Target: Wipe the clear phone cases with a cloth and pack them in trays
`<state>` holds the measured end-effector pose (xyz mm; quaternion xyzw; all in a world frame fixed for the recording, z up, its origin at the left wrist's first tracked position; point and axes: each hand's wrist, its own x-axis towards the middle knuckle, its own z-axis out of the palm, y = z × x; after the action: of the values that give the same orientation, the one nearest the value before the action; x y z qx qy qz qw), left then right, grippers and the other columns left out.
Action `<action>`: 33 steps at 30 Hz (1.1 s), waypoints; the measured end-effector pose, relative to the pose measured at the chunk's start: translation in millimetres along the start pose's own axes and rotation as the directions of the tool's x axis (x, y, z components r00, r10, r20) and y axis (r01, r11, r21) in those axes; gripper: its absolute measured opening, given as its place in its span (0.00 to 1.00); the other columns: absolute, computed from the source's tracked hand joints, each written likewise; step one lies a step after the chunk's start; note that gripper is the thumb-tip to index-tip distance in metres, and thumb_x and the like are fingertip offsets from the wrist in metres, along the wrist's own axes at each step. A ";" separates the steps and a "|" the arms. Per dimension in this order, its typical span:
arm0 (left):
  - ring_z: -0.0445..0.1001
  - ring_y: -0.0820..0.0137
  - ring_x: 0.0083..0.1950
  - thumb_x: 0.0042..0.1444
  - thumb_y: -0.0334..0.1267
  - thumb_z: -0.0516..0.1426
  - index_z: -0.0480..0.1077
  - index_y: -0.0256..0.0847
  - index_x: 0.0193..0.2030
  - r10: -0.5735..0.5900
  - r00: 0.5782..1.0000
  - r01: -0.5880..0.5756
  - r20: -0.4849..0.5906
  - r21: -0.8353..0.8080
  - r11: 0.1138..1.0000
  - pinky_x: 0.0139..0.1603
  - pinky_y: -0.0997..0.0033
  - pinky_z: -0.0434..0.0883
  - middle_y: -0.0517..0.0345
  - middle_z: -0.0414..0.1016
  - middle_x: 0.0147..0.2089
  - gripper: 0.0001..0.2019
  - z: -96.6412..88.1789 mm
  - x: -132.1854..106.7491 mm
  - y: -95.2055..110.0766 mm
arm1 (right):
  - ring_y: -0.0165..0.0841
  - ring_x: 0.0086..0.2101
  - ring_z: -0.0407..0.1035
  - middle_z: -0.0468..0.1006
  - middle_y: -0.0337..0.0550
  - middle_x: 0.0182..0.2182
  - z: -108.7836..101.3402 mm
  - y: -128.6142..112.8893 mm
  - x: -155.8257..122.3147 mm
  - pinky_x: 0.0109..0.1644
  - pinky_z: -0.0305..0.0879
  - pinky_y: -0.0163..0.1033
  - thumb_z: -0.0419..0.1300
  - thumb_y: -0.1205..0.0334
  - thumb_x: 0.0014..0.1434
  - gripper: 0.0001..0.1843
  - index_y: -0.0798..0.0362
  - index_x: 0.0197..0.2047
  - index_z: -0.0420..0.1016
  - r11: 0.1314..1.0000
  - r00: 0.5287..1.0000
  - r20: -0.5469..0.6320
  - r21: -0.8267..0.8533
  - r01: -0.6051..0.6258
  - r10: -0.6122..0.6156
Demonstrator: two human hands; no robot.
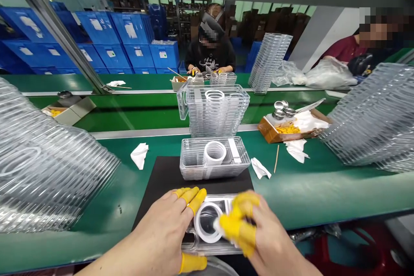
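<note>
In front of me a clear plastic case (220,249) with a white ring (198,224) lies on a black mat (164,177). My left hand (171,220), in yellow finger cots, grips the case's left end, fingers at the far edge and thumb at the near one. My right hand (249,228), also in yellow finger cots and blurred by motion, pinches a small white wipe (217,225) against the ring's right side. Just beyond stands a short stack of clear cases (194,166), its top one showing another white ring (215,152).
Tall stacks of clear cases flank me at left (64,168) and right (365,116), with another stack (213,116) ahead. A cardboard box (268,133) holds metal pots and yellow finger cots. Crumpled wipes (260,168) and a wooden stick (276,159) lie nearby. A co-worker (210,47) sits opposite.
</note>
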<state>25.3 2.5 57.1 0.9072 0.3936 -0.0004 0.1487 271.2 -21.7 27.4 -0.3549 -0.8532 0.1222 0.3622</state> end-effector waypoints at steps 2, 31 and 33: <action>0.73 0.50 0.57 0.48 0.60 0.62 0.67 0.38 0.60 0.005 1.000 -0.005 -0.007 -0.022 1.000 0.60 0.49 0.67 0.43 0.75 0.56 0.37 0.5 -0.4 -0.4 | 0.36 0.38 0.68 0.73 0.43 0.32 -9.1 2.4 -7.3 0.49 0.64 0.46 0.52 0.64 0.67 0.12 0.49 0.48 0.76 0.994 0.992 0.061 0.001 0.113 -0.113; 0.70 0.49 0.60 0.49 0.65 0.59 0.63 0.38 0.63 0.020 0.999 -0.021 0.036 0.020 1.000 0.62 0.46 0.64 0.41 0.72 0.59 0.41 2.0 -2.9 -0.9 | 0.38 0.34 0.77 0.82 0.42 0.33 -16.6 31.7 -49.7 0.36 0.76 0.34 0.70 0.53 0.52 0.08 0.44 0.35 0.83 0.664 0.738 -0.143 0.572 -0.482 0.659; 0.69 0.48 0.61 0.50 0.68 0.56 0.63 0.34 0.63 0.107 0.993 -0.103 -0.050 0.092 0.990 0.61 0.48 0.66 0.38 0.73 0.58 0.43 -1.2 -4.5 -1.6 | 0.35 0.32 0.77 0.82 0.41 0.32 -8.3 55.7 -53.1 0.37 0.76 0.33 0.74 0.50 0.44 0.15 0.46 0.35 0.83 0.302 0.449 -0.115 0.878 -0.370 0.886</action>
<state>20.9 0.7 58.3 0.9320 0.3488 0.0145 0.0972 331.6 -18.9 -20.9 -0.5128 -0.3214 0.4858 0.6307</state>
